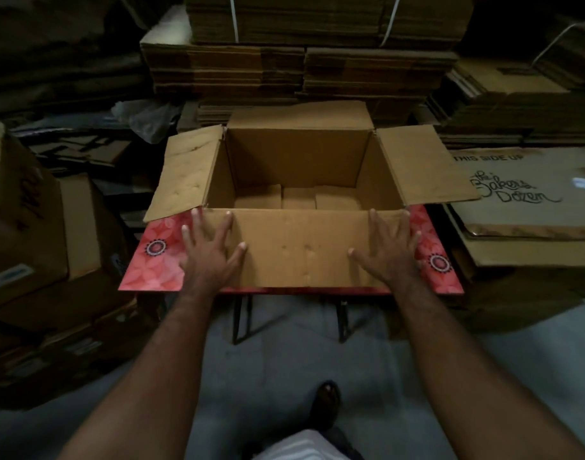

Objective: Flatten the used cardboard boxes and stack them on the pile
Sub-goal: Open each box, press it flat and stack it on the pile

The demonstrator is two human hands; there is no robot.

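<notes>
Open brown corrugated cardboard box (297, 180) stands upright in front of me on a small table with a red floral-patterned top (151, 260) and thin black metal legs (241, 317). All four top flaps are folded outward. The left flap (185, 171) and right flap (424, 167) slope out to the sides; the far flap (301, 114) leans back toward the stacks behind; the near flap (301, 250) hangs toward me over the table's front edge.

My left hand (208, 250) lies flat, fingers spread, palm down on the left end of the near flap, little finger reaching over onto the red tabletop. My right hand (387, 247) lies the same way on the right end of that flap, fingers splayed, gripping nothing. Both forearms are extended straight ahead.

Inside, the bottom flaps (297, 199) show as overlapping panels. Box is not yet flattened.

Behind the box: tall stacks of flattened brown cardboard (301, 68), the upper bundle tied with white straps (233, 18). To the right: a lower pile of flat cardboard sheets (523, 227), the top sheet printed "THIS SIDE UP" and a script logo. To the left: assembled brown boxes (35, 227), dimly lit. Grey floor (284, 360) below; tip of my dark shoe (326, 403) visible.
</notes>
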